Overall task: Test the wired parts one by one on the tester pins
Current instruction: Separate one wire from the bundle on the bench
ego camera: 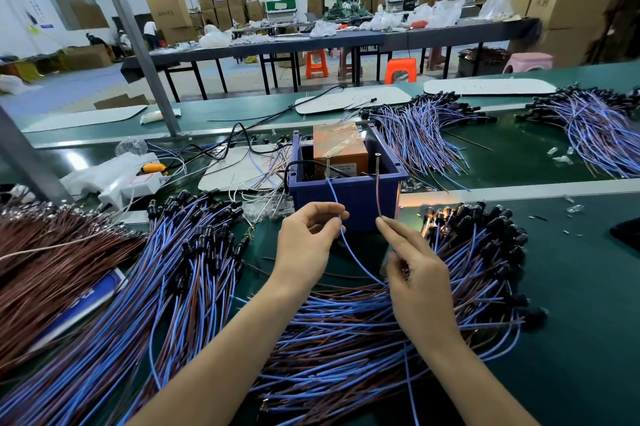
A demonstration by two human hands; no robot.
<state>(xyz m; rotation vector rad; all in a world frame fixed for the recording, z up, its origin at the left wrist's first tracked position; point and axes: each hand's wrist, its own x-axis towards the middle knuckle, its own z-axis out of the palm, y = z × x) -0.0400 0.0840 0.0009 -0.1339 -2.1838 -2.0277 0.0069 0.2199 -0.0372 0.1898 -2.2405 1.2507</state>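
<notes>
Two hands work in front of a blue box (346,198) on the green table (571,287). The left hand (308,245) pinches a blue wire (349,252) between thumb and fingers. The wire's upper end reaches the left pin (328,166) standing in the box, and its lower part curves down toward the right palm. The right hand (415,273) pinches a brown wire (378,190) at its fingertips, and this wire rises to the right pin (377,162). An orange block (337,145) sits inside the box behind the pins. A heap of blue and brown wired parts (346,321) lies under the forearms, with another heap (180,269) to the left. Beyond that, a mass of brown wires (52,252) fills the table's left edge. A white power strip (117,179) lies left of the box.
</notes>
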